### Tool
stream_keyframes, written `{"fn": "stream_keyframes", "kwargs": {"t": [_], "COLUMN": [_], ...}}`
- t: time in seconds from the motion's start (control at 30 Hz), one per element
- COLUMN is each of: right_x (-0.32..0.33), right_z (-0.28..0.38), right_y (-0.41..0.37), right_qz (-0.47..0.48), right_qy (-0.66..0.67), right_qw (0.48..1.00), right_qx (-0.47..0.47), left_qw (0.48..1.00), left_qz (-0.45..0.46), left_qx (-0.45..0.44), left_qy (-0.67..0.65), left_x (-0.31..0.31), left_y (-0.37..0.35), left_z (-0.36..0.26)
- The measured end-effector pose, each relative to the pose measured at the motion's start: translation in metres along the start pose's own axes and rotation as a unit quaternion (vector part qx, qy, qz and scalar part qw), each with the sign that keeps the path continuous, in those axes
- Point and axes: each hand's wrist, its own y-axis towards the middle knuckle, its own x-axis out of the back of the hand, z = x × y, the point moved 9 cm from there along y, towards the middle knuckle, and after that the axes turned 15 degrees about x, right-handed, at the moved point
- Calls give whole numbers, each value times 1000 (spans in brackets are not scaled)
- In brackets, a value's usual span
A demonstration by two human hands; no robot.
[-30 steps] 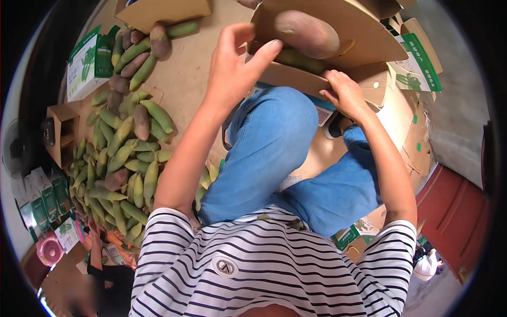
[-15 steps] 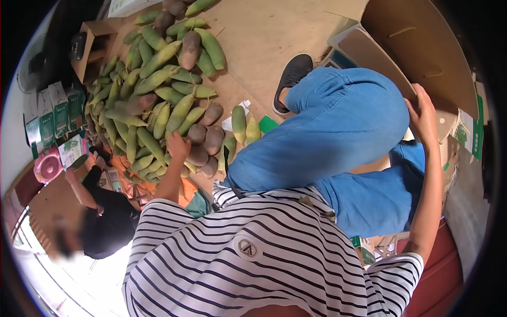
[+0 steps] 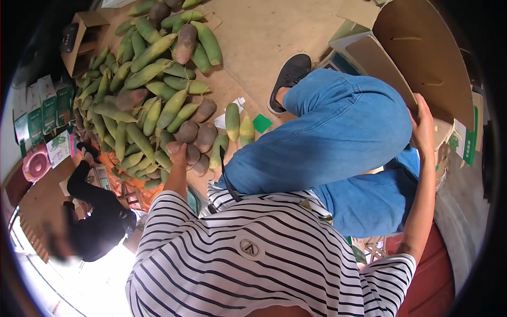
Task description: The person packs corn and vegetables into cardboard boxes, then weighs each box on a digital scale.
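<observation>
My left hand (image 3: pixel 178 154) reaches down to the lower right edge of a heap of long green radishes (image 3: pixel 150 116). It is among rounder, brownish-red root vegetables (image 3: pixel 205 138). A pinkish round shape sits at its fingertips; the fingers are too hidden to show whether they grip it. Over on the right, my right hand (image 3: pixel 422 124) has its fingers bent round the edge of an open cardboard box (image 3: pixel 435 58), beside my raised knee. Two green radishes (image 3: pixel 232 121) lie apart from the heap, near a white paper scrap (image 3: pixel 238 105).
A co-worker in black (image 3: pixel 100 222) sits at the lower left, beside the heap. Green-and-white cartons (image 3: pixel 39 113) and a pink round object (image 3: pixel 36 165) stand at the far left. A small box (image 3: pixel 79 42) is behind the heap. A green scrap (image 3: pixel 262 123) lies near my shoe (image 3: pixel 290 79).
My left hand has shifted slightly from the green radishes toward the brownish-red ones. My right hand stays at the box edge. The co-worker's arm has moved, and the view has shifted slightly.
</observation>
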Motion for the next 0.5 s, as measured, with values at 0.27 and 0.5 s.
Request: {"fn": "stream_keyframes", "kwargs": {"t": [0.27,0.5], "right_x": [3,1], "right_z": [9,5], "right_y": [4,3], "right_qz": [-4,9], "right_qy": [17,4], "right_qw": [1000,1000], "right_qx": [18,21], "left_qw": [974,851], "left_qz": [-91,73], "left_qx": [-142,-519], "left_qy": [152,27], "left_x": [9,-31], "left_y": [-107,-221], "left_z": [-42,-124]}}
